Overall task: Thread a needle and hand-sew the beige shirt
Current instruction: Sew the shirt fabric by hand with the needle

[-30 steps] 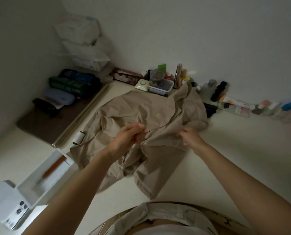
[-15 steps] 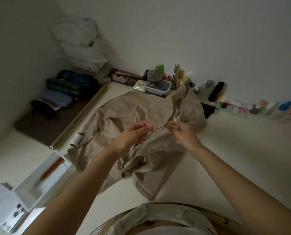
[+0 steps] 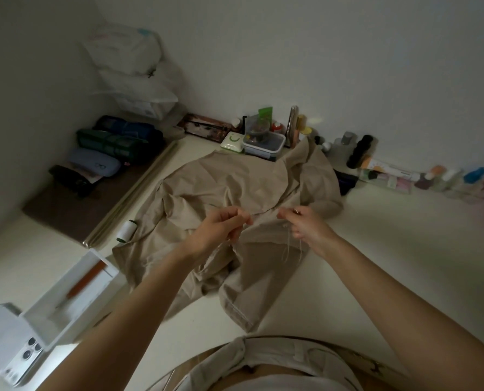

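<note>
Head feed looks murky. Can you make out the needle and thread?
Head view: dim, flat light, no glare; the white box lower left is smeared; the needle in the right hand is only a faint glint; the thread hanging below it barely shows against the beige shirt.

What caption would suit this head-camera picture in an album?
Over a beige shirt, the left hand pinches thread and the right hand holds the needle.

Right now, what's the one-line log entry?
left hand: pinches thread | right hand: pinches needle | shirt: crumpled on table
</note>
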Tool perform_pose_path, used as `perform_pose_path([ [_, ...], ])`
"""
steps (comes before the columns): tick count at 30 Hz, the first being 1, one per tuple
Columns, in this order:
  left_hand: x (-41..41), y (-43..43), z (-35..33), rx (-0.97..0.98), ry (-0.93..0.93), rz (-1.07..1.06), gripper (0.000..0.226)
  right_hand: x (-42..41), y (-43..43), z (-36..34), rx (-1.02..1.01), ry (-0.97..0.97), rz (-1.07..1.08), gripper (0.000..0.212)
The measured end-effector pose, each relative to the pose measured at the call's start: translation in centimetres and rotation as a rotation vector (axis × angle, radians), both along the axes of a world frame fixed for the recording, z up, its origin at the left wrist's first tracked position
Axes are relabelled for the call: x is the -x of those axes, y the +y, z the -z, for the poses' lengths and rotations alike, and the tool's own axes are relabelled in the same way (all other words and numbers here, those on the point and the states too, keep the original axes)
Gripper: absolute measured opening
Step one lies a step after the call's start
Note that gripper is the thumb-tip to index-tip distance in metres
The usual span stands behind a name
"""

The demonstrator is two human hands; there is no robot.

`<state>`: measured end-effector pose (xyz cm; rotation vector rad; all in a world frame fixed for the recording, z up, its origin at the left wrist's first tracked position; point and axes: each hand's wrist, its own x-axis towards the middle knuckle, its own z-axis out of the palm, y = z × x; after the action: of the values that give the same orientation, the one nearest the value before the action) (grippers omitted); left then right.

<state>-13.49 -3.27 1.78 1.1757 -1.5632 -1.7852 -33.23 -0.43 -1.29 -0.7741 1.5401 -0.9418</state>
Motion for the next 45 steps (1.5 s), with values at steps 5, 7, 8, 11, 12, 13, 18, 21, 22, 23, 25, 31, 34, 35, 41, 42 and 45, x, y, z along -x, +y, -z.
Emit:
perform_pose_path([
  [5,0.0,0.2,-0.1,-0.017,0.085,0.023,0.024,1.2,-0.4,1.5,-0.071,0.097,0.102,0.015],
  [7,0.0,0.3,-0.4,-0.025,0.138,0.036,0.022,1.5,-0.5,2.0,-0.089,0.119,0.125,0.018],
  [8,0.1,0.3,-0.6,-0.031,0.168,0.038,0.021,1.6,-0.5,2.1,-0.102,0.123,0.142,0.019],
  [11,0.2,0.5,-1.2,-0.018,0.211,0.045,0.021,1.9,-0.3,2.4,-0.134,0.174,0.163,0.017],
  [12,0.2,0.6,-1.3,-0.013,0.219,0.055,0.02,1.9,-0.3,2.4,-0.137,0.197,0.16,0.019],
  [13,0.2,0.6,-1.2,-0.005,0.223,0.068,0.019,1.9,-0.2,2.5,-0.133,0.213,0.16,0.023],
  [18,0.5,0.7,-1.3,0.04,0.153,0.075,0.019,1.8,0.0,2.7,-0.141,0.247,0.155,0.026],
  [21,0.6,0.5,-1.0,0.119,0.003,0.035,0.022,2.0,0.1,2.8,-0.156,0.29,0.177,0.021],
  [22,0.5,0.4,-0.7,0.155,-0.065,0.018,0.021,2.1,0.1,2.8,-0.148,0.302,0.179,0.024],
  [23,0.5,0.3,-0.4,0.2,-0.133,-0.01,0.019,2.1,0.1,2.8,-0.134,0.316,0.179,0.03],
  [25,0.4,-0.1,0.4,0.308,-0.307,-0.088,0.017,2.0,0.1,2.4,-0.098,0.375,0.162,0.037],
  [31,-1.6,-0.7,2.9,0.124,-0.618,-0.123,0.071,0.2,0.0,0.8,0.059,0.423,0.142,0.031],
  [34,-2.8,0.0,3.3,0.134,-0.787,0.064,0.07,-0.7,0.1,0.4,0.141,0.472,0.101,0.032],
  [35,-3.2,0.2,3.4,0.157,-0.822,0.145,0.065,-1.1,0.1,0.3,0.165,0.478,0.059,0.031],
  [41,-3.5,1.1,3.5,0.367,-0.753,0.124,0.013,-3.8,0.6,-0.6,0.304,0.427,-0.175,0.019],
  [42,-3.5,1.2,3.5,0.416,-0.737,0.069,0.009,-4.3,0.7,-0.8,0.318,0.419,-0.195,0.018],
  [45,-3.4,1.3,3.4,0.472,-0.658,-0.027,0.006,-5.6,1.2,-1.0,0.353,0.477,-0.207,0.017],
])
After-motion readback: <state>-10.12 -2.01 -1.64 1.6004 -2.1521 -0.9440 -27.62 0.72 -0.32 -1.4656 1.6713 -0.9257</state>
